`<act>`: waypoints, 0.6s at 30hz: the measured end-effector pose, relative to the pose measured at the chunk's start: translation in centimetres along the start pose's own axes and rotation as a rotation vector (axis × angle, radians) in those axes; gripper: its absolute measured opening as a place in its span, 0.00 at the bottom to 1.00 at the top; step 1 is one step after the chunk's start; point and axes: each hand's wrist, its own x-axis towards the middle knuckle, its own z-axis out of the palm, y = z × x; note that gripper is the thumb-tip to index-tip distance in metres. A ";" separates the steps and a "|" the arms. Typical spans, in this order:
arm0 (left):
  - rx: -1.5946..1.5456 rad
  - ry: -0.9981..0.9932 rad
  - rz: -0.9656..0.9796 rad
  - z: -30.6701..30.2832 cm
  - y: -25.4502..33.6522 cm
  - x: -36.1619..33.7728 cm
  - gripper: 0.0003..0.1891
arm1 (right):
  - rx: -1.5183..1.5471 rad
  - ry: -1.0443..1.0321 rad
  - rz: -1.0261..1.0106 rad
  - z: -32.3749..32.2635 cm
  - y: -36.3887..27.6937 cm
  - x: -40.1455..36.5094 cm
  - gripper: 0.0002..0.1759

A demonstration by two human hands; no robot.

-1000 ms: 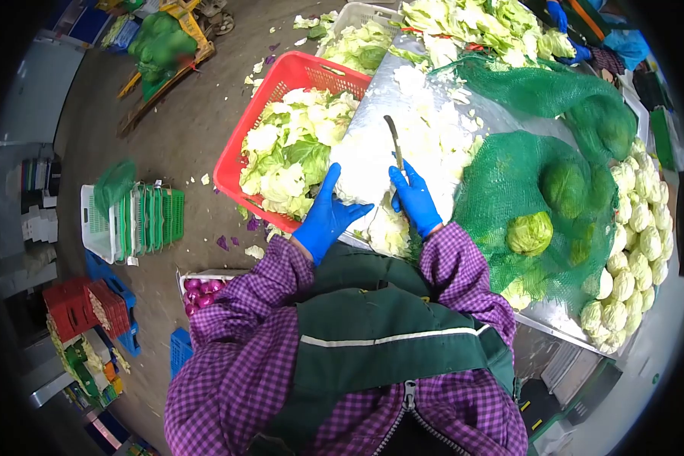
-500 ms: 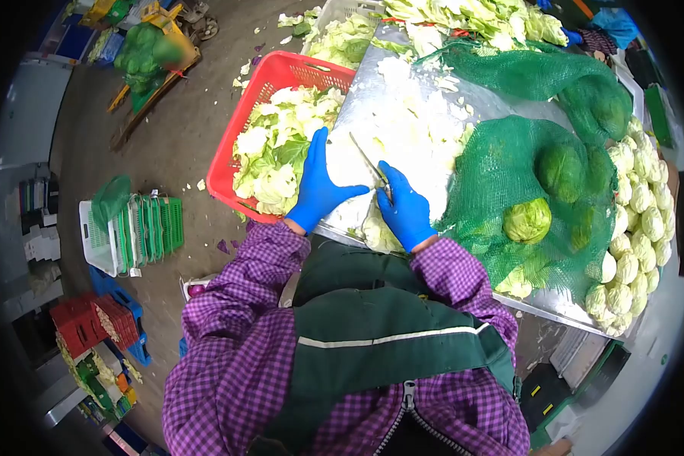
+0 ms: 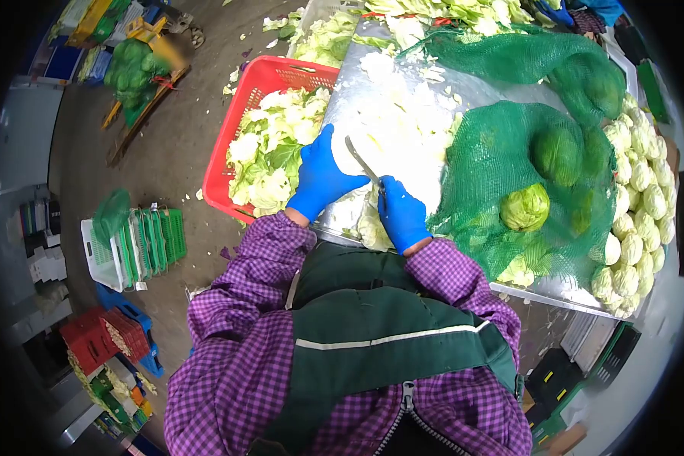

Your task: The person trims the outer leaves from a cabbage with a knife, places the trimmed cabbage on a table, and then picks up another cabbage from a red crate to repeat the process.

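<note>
My right hand (image 3: 403, 211), in a blue glove, is closed round the handle of a knife (image 3: 363, 159). Its blade points up and left, toward my other hand. My left hand (image 3: 321, 178), also gloved in blue, curves with its thumb apart against a pale cabbage (image 3: 347, 161), whose outline is nearly lost in the glare. Cut cabbage leaves (image 3: 372, 228) lie by the table's near edge, between my hands. Left of them stands a red basket (image 3: 219, 171) filled with cabbage leaves (image 3: 273, 144).
Green net bags (image 3: 479, 144) with cabbages cover the right of the metal table (image 3: 501, 91). A loose-leaved cabbage (image 3: 524, 207) lies there. Trimmed cabbages (image 3: 638, 205) are piled at the far right. Green and white crates (image 3: 140, 239) stand on the floor at left.
The knife has turned slightly, and my right hand has drawn its fingers in round the handle. My left hand stays almost in place. The whole view has shifted a little.
</note>
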 end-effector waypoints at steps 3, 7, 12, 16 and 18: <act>0.037 -0.010 -0.024 -0.1 0.2 0.6 0.59 | -0.034 0.046 -0.011 1.0 0.6 1.1 0.10; 0.041 -0.056 -0.034 -0.4 -0.1 1.3 0.57 | -0.027 -0.046 -0.023 -0.3 0.9 0.4 0.08; 0.077 0.008 0.046 0.3 0.4 -0.6 0.54 | -0.181 0.122 0.074 1.7 3.9 4.5 0.08; -0.296 0.039 0.033 0.7 -2.7 -0.1 0.52 | -0.036 0.127 0.050 0.5 4.1 3.7 0.12; -0.577 0.118 0.042 0.6 -3.8 -0.8 0.48 | 0.094 0.102 0.040 0.5 3.2 3.8 0.15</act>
